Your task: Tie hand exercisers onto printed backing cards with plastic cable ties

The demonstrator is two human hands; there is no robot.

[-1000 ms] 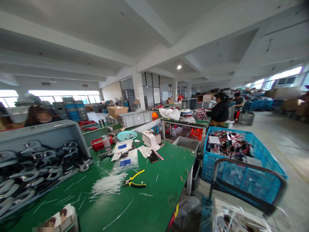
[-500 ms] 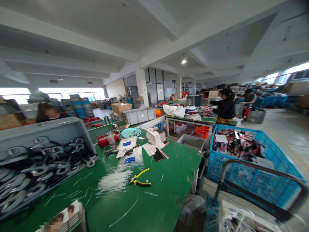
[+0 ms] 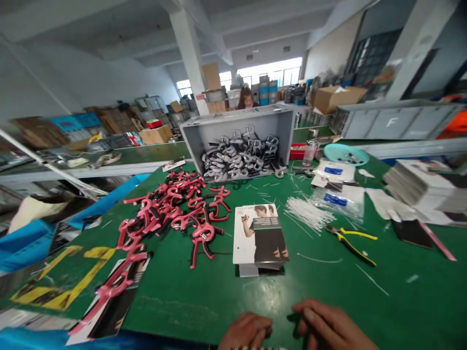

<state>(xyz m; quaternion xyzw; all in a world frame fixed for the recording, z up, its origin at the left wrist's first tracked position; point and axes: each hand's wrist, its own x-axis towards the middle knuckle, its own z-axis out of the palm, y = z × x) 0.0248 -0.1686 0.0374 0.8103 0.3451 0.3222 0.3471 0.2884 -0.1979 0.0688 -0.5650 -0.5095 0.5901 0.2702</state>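
My left hand (image 3: 246,333) rests at the near edge of the green table (image 3: 204,296), fingers curled in; what they hold, if anything, is hidden. My right hand (image 3: 328,328) lies beside it, fingers stretched out flat on the table. Just beyond the hands is a small stack of printed cards (image 3: 260,238). A pile of red hand grippers (image 3: 175,204) spreads to its left. One red gripper lies on a card (image 3: 113,296) at the front left. A tilted grey bin (image 3: 219,126) behind holds several black and silver grippers (image 3: 241,155).
White cable ties (image 3: 306,211), yellow-handled cutters (image 3: 352,240) and bags of ties (image 3: 337,199) lie right of the cards. Farther right are a teal bowl (image 3: 346,154), a tall card stack (image 3: 419,182) and a black phone (image 3: 410,232). A person (image 3: 247,97) sits behind the bin.
The view has swung left and down from the hall to the table in front of me. Both my hands and the red gripper pile have come into view.
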